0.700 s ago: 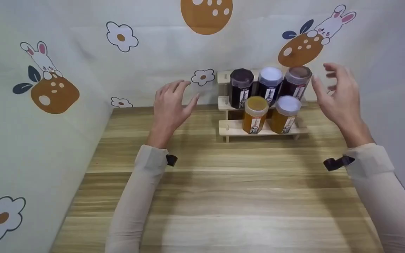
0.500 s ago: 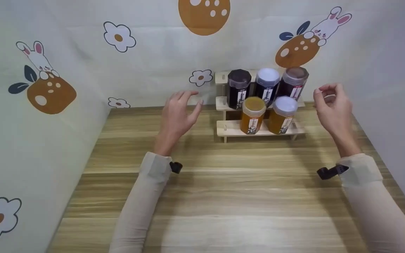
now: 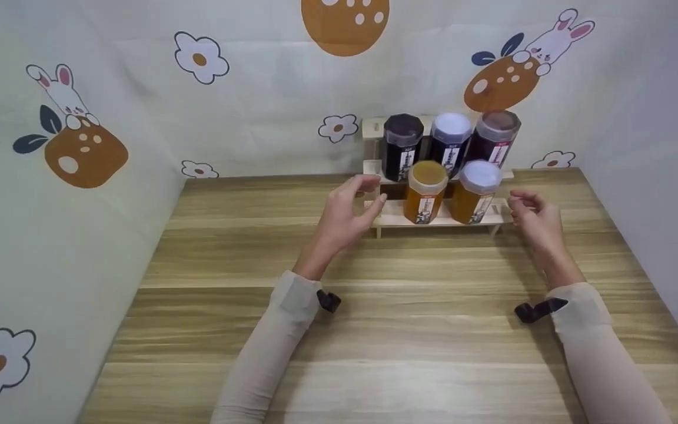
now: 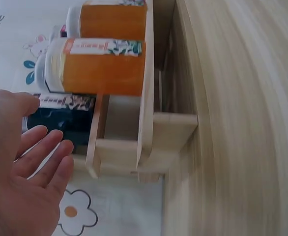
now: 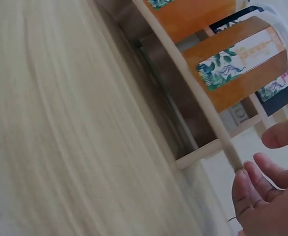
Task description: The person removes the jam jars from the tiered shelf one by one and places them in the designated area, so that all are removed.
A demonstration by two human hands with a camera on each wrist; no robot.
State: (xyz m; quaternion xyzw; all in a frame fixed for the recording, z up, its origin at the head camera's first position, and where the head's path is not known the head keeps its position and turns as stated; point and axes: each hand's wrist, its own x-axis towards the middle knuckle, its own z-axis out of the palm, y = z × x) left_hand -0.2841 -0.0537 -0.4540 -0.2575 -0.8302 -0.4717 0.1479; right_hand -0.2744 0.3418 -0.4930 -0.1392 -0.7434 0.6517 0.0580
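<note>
A small wooden tiered rack [image 3: 392, 221] stands near the back of the table and bears several faceted jars. Dark jars fill its upper tier, among them a dark jar [image 3: 401, 153] at the left. On the lower tier are an amber jar with a yellowish lid [image 3: 424, 197] and an amber jar with a white lid [image 3: 473, 197]. My left hand [image 3: 348, 215] is at the rack's left end, fingers loosely bent, palm inward, holding nothing. At the right end is my right hand [image 3: 539, 224]; its fingertips [image 5: 240, 179] meet or nearly meet the lower shelf's tip.
The wood-grain table [image 3: 409, 330] extends forward from the rack. A patterned cloth [image 3: 256, 106] with rabbits and flowers hangs close behind and along both sides. Each sleeve carries a black camera mount, such as the right mount [image 3: 539, 309].
Both hands have lowered and come inward to the two ends of the rack, the left moving right, the right moving left. The rack and jars have stayed put.
</note>
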